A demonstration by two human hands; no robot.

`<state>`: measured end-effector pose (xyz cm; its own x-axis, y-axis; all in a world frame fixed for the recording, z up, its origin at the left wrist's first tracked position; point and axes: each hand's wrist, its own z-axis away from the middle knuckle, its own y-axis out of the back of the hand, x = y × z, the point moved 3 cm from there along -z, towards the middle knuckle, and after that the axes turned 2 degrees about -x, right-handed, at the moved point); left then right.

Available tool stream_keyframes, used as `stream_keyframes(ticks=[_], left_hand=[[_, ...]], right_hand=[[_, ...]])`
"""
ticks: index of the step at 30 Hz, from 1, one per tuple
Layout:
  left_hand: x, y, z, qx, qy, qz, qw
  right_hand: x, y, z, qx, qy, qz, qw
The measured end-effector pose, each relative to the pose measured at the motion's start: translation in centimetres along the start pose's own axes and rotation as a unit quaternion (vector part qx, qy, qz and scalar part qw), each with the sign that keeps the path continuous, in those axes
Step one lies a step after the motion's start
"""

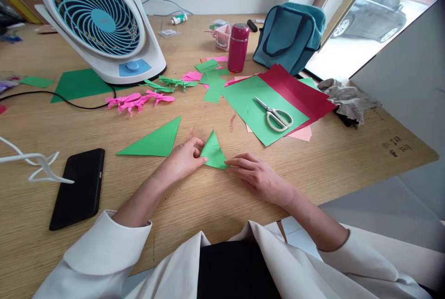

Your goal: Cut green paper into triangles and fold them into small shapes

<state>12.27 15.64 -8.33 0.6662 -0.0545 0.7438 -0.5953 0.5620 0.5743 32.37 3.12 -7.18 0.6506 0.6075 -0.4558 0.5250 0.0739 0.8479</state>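
Observation:
Between my two hands is a small folded piece of green paper point(213, 151), a triangle with its point away from me. My left hand point(184, 159) pinches its left corner between thumb and fingers. The fingertips of my right hand point(259, 176) close on its lower right corner. Just beyond my left hand lies a larger green paper triangle point(156, 141), flat on the table. White-handled scissors point(276, 116) rest on a green sheet point(248, 99) to the right, out of my hands.
A white fan point(100, 21) stands at the back left, with pink folded paper figures point(134, 102) and green ones point(170, 84) before it. A black phone point(79, 187) lies left. Behind are red sheets point(299, 95), a magenta flask point(238, 47) and a teal bag point(290, 37).

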Motion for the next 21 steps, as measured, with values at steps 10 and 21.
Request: stream_keyframes(ticks=[10, 21], left_hand=[[2.8, -0.7, 2.3, 0.155, -0.130, -0.306, 0.930], [0.3, -3.5, 5.7, 0.068, -0.453, -0.347, 0.818]], right_hand=[[1.6, 0.4, 0.0, -0.036, -0.036, -0.022, 0.998], [2.1, 0.2, 0.2, -0.019, -0.040, -0.057, 0.997]])
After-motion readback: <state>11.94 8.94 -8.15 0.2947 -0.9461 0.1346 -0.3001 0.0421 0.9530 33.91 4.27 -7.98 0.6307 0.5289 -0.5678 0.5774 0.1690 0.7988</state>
